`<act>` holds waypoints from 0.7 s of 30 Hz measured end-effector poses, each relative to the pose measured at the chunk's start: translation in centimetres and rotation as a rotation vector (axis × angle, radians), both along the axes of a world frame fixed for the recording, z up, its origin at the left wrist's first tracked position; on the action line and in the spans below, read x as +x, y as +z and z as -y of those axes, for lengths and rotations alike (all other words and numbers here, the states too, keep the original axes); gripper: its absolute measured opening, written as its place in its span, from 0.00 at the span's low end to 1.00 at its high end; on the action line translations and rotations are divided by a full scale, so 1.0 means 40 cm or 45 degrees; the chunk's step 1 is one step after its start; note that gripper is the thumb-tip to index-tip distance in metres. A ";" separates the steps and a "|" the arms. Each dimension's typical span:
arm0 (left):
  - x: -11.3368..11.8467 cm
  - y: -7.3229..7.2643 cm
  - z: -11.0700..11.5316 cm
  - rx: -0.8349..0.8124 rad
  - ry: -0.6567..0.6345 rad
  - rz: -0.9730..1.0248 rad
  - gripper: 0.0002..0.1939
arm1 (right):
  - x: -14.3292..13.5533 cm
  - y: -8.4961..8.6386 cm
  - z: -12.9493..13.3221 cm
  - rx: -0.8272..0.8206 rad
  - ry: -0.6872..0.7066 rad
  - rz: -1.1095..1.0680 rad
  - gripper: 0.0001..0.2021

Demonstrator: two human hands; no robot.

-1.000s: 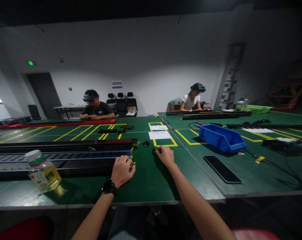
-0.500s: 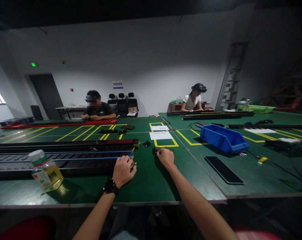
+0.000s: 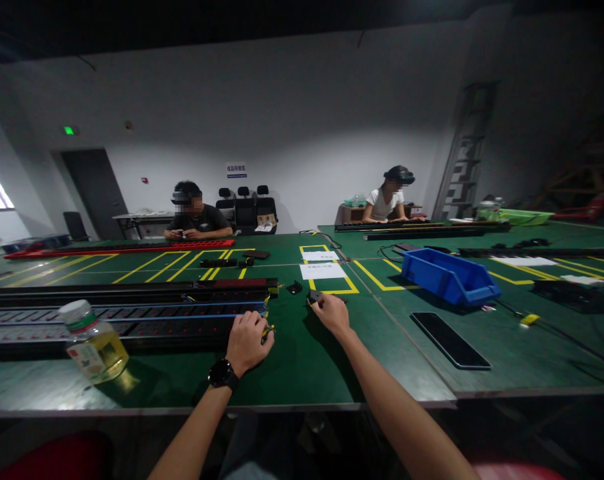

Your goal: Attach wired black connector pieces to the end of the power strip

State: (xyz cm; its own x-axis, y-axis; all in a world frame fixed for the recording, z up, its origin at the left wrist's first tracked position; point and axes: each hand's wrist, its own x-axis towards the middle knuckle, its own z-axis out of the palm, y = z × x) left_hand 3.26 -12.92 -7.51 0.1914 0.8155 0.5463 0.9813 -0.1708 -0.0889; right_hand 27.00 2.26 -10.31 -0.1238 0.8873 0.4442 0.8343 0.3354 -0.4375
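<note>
My left hand [image 3: 250, 339], with a black watch at its wrist, is closed over the right end of a long black strip [image 3: 177, 328] dotted with red. Yellow wire ends [image 3: 269, 328] stick out beside the fingers; what the fingertips touch is partly hidden. My right hand [image 3: 332, 313] pinches a small black part [image 3: 314, 297] just above the green table. Between the hands, a little farther back, lies another small black piece [image 3: 295, 287]. More long dark strips [image 3: 132, 292] run behind the one under my left hand.
A bottle of yellow liquid [image 3: 95, 343] stands at the left. On the right are a blue bin [image 3: 449, 277] and a phone [image 3: 450, 340]. White paper sheets [image 3: 323, 271] lie within yellow tape. Two people [image 3: 202, 220] work across the table.
The small black part in my right hand has been tilted up slightly and shows more of its face. My left hand has stayed nearly in place.
</note>
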 end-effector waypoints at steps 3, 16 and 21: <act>-0.001 -0.001 -0.001 0.006 -0.003 -0.003 0.09 | -0.003 0.000 -0.005 -0.019 -0.024 -0.097 0.11; 0.002 0.002 0.001 -0.015 0.005 -0.021 0.11 | 0.012 0.008 -0.030 -0.136 -0.015 -0.974 0.18; 0.004 0.005 0.005 -0.023 0.000 -0.025 0.12 | -0.016 0.019 -0.006 -0.333 0.504 -1.169 0.27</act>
State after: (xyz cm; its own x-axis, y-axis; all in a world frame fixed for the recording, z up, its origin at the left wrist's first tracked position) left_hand 3.41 -13.11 -7.31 0.2022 0.8252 0.5274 0.9793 -0.1729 -0.1050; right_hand 26.35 2.52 -9.55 -0.1389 0.9392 0.3139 -0.0070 0.3161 -0.9487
